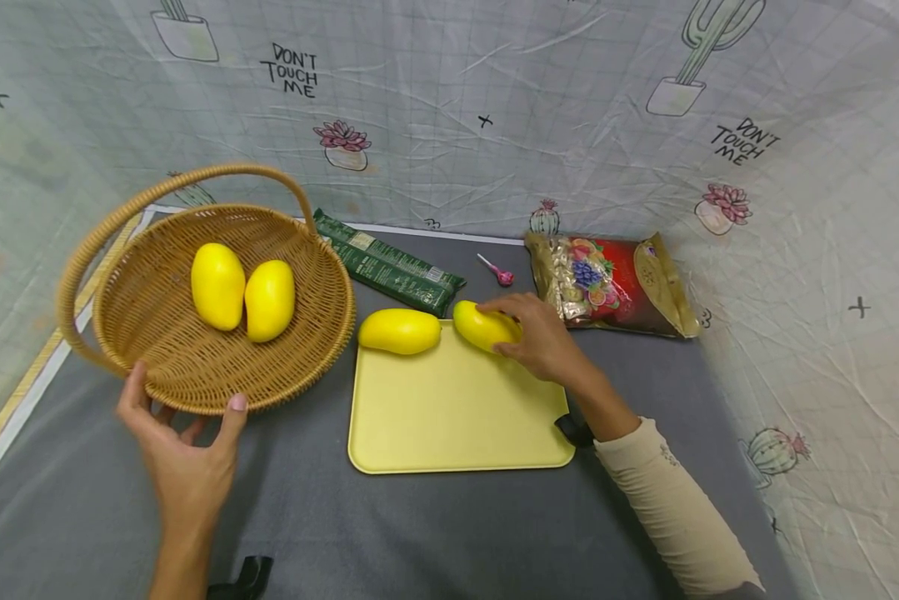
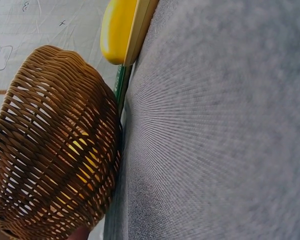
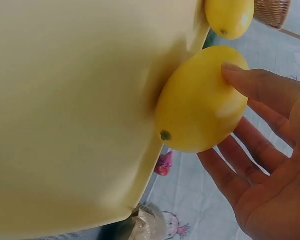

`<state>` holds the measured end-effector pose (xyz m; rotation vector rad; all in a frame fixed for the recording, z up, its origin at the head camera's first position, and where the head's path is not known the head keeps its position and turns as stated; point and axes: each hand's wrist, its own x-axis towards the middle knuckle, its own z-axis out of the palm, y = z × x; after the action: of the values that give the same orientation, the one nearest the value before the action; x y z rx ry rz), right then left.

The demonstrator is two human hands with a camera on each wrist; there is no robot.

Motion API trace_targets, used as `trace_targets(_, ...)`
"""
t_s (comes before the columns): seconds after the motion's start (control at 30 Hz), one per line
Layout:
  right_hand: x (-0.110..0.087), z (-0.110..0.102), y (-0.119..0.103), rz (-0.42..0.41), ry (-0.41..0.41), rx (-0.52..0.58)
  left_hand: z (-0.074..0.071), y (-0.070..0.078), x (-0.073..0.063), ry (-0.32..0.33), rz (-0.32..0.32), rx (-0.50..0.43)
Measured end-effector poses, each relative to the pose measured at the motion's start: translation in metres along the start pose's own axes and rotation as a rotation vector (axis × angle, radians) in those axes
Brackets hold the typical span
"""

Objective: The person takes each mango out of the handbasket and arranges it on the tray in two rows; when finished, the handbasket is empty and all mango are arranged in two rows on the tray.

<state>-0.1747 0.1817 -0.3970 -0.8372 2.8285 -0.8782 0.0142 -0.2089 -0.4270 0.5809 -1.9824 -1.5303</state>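
Observation:
My left hand (image 1: 187,462) holds the near side of a round wicker basket (image 1: 329,333), its thumb and index finger at the rim. Two yellow mangoes, a left one (image 1: 218,287) and a right one (image 1: 270,301), lie inside it. At the far edge of a pale yellow tray (image 1: 456,417), my right hand (image 1: 542,337) grips another mango (image 3: 200,100) between thumb and fingers. Left of that one, a further mango (image 1: 399,332) rests along the tray's far edge. The left wrist view shows the basket's woven side (image 2: 55,145), with yellow showing through the gaps.
Behind the tray lie a long dark green packet (image 1: 397,267), a pink lollipop (image 1: 504,277) and a red and gold bag (image 1: 614,283) with fruit pictures. A printed cloth (image 1: 449,100) hangs behind the grey table cover (image 1: 419,533). The basket's handle (image 1: 224,171) arches above its far side.

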Motion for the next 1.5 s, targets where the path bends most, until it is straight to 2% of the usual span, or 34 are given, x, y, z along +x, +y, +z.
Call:
trace_targets(0.3,-0.002,0.003,-0.001,0.005,-0.018,-0.023,0.0,0.0,-0.001,-0.006,0.003,-0.001)
trace_targets(0.57,-0.002,0.003,-0.001,-0.026,-0.041,-0.027,-0.001,-0.001,-0.001,-0.01,-0.002,0.002)
trace_targets(0.83,-0.001,0.005,0.0,0.011,0.023,-0.056,-0.002,-0.002,-0.001,-0.009,0.008,0.016)
trace_targets(1.1,-0.001,0.007,0.002,0.051,0.045,-0.066,-0.002,-0.002,-0.001,-0.009,0.009,0.01)
trace_targets(1.3,-0.001,0.003,-0.008,0.027,0.068,-0.074,-0.002,-0.001,-0.002,-0.011,0.007,0.009)
trace_targets(1.5,0.004,-0.006,-0.035,-0.054,0.125,-0.024,-0.002,-0.001,-0.001,-0.008,0.01,0.009)
